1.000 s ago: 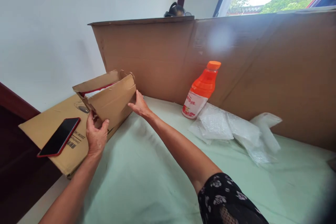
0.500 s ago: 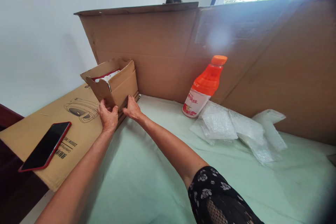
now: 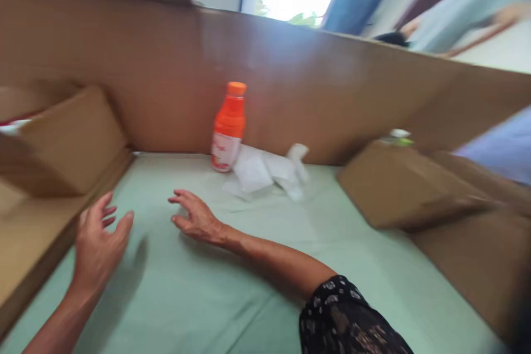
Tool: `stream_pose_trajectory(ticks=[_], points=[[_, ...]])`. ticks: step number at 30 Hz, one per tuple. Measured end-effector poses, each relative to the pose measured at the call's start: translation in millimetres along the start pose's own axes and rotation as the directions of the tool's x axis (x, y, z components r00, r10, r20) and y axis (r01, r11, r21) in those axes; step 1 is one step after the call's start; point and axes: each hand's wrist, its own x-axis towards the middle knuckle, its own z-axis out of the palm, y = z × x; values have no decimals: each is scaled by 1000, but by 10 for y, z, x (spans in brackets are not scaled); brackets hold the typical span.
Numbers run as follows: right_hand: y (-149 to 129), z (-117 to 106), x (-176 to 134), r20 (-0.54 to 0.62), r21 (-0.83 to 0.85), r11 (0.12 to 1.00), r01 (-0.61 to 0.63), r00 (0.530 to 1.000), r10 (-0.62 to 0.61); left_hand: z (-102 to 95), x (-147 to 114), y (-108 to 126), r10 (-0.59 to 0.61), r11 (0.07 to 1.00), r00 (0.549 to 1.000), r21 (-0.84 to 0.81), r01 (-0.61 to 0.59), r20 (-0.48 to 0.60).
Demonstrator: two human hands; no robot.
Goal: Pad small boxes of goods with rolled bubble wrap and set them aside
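My left hand hovers over the green sheet with thumb and fingers apart, holding nothing. It is close to the flat cardboard box at the left edge. A small open cardboard box stands on that flat box, with something white and red showing inside. Farther right, my right hand is also off the small box, its fingers spread and nothing between them. Beyond it stands a bottle of red-orange drink with an orange cap. Pieces of bubble wrap lie beside the bottle.
A tall cardboard panel runs along the back. On the right are more cardboard boxes, blurred, with a white-capped item behind them. Past the panel, a person's arm and pale sleeve show at the upper right.
Both hands have let go of the small cardboard box and drawn back from it, opening. The view has swung right, bringing the right-hand boxes and a person into sight; the phone has left view.
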Motion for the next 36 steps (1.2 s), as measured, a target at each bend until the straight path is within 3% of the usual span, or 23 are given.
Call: stream_pose_trajectory(ticks=[2, 5, 7, 10, 12, 14, 16, 19, 23, 25, 27, 29, 31, 34, 36], points=[[205, -501, -472, -72, -114, 993, -16, 997, 8, 134, -421, -1, 36, 988, 958, 133, -76, 283], [430, -1510, -1128, -267, -378, 910, -171, 961, 69, 325, -984, -87, 316, 940, 816, -42, -339, 483], [528, -2270, -1521, -447, -528, 776, -347, 890, 94, 401, -1266, -116, 426, 892, 745, -104, -439, 513], [671, -3291, -2034, -674, -614, 510, -602, 736, 57, 443, -1510, -74, 459, 865, 724, -73, -496, 516], [772, -3773, -2323, -753, -563, 386, -731, 646, 126, 461, -1584, -3, 460, 857, 725, -43, -514, 513], [856, -4053, -2553, -762, -523, 362, -771, 614, 207, 488, -1632, 93, 453, 853, 732, -10, -521, 510], [890, -4145, -2720, -731, -522, 394, -756, 635, 249, 514, -1681, 207, 431, 860, 749, 23, -510, 503], [778, -3999, -2897, -667, -569, 448, -690, 706, 240, 518, -1777, 410, 339, 912, 782, 23, -411, 524], [265, -3470, -3108, -526, -649, 562, -513, 836, 156, 450, -1968, 730, 251, 961, 793, -44, -274, 555], [-81, -3180, -3219, -381, -649, 691, -319, 922, 69, 405, -2094, 895, 224, 973, 795, -75, -220, 564], [-388, -2959, -3346, -265, -572, 806, -151, 964, -7, 362, -2222, 1040, 161, 987, 789, -109, -119, 593], [-573, -2844, -3488, -298, -476, 873, -106, 953, -46, 323, -2323, 1136, 86, 990, 788, -138, -2, 609], [-589, -2804, -3616, -452, -379, 905, -193, 892, 1, 281, -2379, 1156, 21, 985, 812, -152, 83, 583], [-366, -2705, -3728, -573, -195, 899, -392, 790, 220, 209, -2433, 1026, -87, 975, 839, -125, 182, 538], [-170, -2529, -3748, -496, -75, 891, -447, 792, 355, 177, -2510, 875, -145, 969, 829, -93, 230, 540]])
